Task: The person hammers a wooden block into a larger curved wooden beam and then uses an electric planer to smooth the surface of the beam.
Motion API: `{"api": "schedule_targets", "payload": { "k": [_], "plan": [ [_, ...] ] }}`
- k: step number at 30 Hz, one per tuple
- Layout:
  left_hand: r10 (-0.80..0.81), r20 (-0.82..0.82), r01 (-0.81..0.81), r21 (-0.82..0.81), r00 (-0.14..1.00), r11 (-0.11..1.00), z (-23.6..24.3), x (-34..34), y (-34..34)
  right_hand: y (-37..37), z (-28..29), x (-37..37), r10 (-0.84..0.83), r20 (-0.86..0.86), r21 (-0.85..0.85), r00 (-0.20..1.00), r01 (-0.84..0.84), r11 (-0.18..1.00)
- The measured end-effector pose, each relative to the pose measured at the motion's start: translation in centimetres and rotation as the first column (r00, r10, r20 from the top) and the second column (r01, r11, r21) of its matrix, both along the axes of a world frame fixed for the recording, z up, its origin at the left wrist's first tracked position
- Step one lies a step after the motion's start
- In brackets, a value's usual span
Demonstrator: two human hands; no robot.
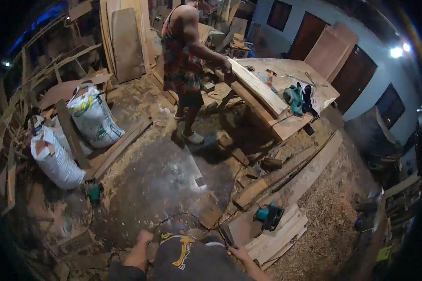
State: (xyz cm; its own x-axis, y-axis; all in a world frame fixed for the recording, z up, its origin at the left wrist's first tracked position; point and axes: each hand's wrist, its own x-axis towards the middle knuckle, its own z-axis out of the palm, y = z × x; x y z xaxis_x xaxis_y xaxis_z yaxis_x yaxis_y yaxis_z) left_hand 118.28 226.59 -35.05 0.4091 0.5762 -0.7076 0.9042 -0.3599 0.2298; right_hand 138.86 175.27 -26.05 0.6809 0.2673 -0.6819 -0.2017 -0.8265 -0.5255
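Here are the pale boards, long axis slanting up and rightward, away from the right hand, clearly the nearer one, right by their lower left end; whether it grips anything, I can't tell. At the boards' upper left edge sits the teal power tool. Well left of the boards, the left hand; its grip's unclear too.

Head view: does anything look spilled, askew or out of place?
Yes. Wood shavings lie strewn across the floor at lower right, beside the boards near the right hand, rather than gathered up. A teal power tool sits down among those boards, which seems an untidy spot.
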Motion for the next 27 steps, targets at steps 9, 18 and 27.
{"api": "schedule_targets", "payload": {
  "k": [9, 18, 27],
  "plan": [
    [-0.241, 0.440, 0.216, 0.106, 0.865, 0.970, 12.8, 45.0, 6.1, -3.2, -8.3, 12.7, -0.203, 0.109, -0.145, 0.973, 0.217, 0.965],
    [-0.036, 0.790, 0.106, -0.037, 0.613, 0.994, 10.9, 75.3, 2.8, 13.7, 10.4, 62.8, -0.332, 0.730, 0.312, 0.597, 0.141, 0.940],
    [0.040, 0.806, 0.017, -0.062, 0.590, 0.998, 17.6, 102.6, 8.3, 22.6, 28.3, 92.4, -0.343, 0.769, 0.426, 0.540, -0.031, 0.904]
  ]
}}
